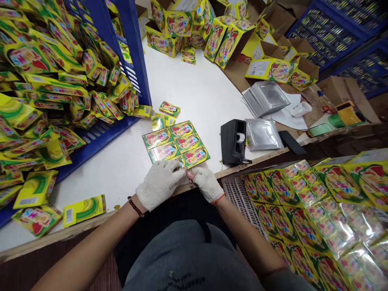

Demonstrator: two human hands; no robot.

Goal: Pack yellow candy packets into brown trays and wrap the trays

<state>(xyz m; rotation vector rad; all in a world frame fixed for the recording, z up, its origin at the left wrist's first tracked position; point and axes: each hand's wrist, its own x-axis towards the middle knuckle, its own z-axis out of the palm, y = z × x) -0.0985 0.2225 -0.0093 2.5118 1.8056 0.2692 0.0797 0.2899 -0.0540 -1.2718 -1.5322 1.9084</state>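
Both hands gloved, at the near table edge. Left hand and right hand pinch the near side of a flat block of small yellow-green packs — six laid two across, three deep, edges touching. Fingers closed on the wrap or the nearest pack; which, cannot tell.

Block lies on the white table, straight ahead, just past the hands. It looks laid out complete; the sealing seems to be the step in hand.

Right, below table level — a crate packed with finished wrapped blocks, many done.

Tape dispenser just right of the block, clear sleeves beside it.

Just beyond the block, a few loose packs, apart from it.

Left — a blue bin heaped with loose packs, some spilled onto the table. Plenty left to bundle.

Far end: open cartons of the same print.
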